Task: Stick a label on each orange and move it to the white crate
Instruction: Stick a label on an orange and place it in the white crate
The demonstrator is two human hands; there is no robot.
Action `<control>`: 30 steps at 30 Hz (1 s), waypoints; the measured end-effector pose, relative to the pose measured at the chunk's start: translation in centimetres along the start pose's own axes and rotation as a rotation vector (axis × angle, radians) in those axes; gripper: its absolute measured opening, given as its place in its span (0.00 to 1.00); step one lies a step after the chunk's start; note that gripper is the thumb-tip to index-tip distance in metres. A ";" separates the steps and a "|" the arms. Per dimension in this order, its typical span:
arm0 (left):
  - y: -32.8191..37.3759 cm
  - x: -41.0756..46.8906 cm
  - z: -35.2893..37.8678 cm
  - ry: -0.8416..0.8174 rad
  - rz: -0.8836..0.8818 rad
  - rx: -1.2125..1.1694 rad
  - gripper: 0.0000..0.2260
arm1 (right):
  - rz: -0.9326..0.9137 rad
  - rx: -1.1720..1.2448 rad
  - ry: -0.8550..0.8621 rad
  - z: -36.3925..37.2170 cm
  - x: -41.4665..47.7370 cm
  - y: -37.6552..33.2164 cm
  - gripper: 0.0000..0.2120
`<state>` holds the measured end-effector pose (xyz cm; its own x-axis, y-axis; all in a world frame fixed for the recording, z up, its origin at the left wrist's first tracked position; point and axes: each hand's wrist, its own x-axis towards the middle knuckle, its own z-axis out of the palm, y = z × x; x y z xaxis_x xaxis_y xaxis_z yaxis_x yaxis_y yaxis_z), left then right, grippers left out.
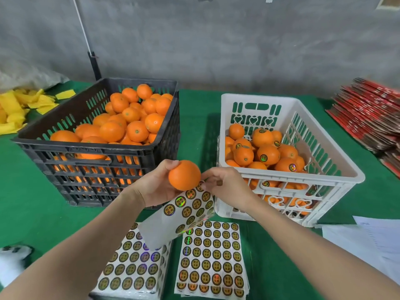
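Note:
My left hand (155,187) grips one orange (184,175) above the table, between the two crates. A partly used label sheet (184,210) hangs tilted just under that orange, also held by my left hand. My right hand (225,185) has its fingertips pinched at the sheet's upper edge, right beside the orange; a label there is too small to tell. The black crate (65,148) at the left is heaped with plain oranges. The white crate (337,167) at the right holds several labelled oranges (268,154).
Two stacks of gold round label sheets (213,258) lie at the near table edge on the green cloth. Yellow wrappers (19,107) are piled at the far left, red flat cartons (372,113) at the far right, white papers (372,237) at the near right.

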<state>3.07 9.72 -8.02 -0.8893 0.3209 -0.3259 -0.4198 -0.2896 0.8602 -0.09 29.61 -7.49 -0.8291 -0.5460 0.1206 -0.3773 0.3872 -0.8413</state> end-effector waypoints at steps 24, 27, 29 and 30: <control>2.7 -0.2 -1.9 0.063 0.080 0.154 0.63 | 0.217 0.131 -0.004 0.0 -0.5 1.3 0.13; 2.8 -0.7 -1.3 -0.063 -0.039 0.318 0.55 | 0.233 0.181 -0.073 0.0 -0.5 1.1 0.15; 2.8 -0.8 -1.3 -0.173 -0.064 0.519 0.48 | 0.253 0.263 -0.129 -0.4 -0.5 1.0 0.16; 2.8 -0.8 -1.3 -0.209 -0.068 0.584 0.46 | 0.264 0.307 -0.159 -0.7 -0.5 1.2 0.17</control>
<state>2.39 7.46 -5.87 -0.7852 0.5078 -0.3544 -0.2530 0.2593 0.9321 -0.37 30.86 -8.19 -0.7979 -0.5747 -0.1820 -0.0008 0.3030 -0.9530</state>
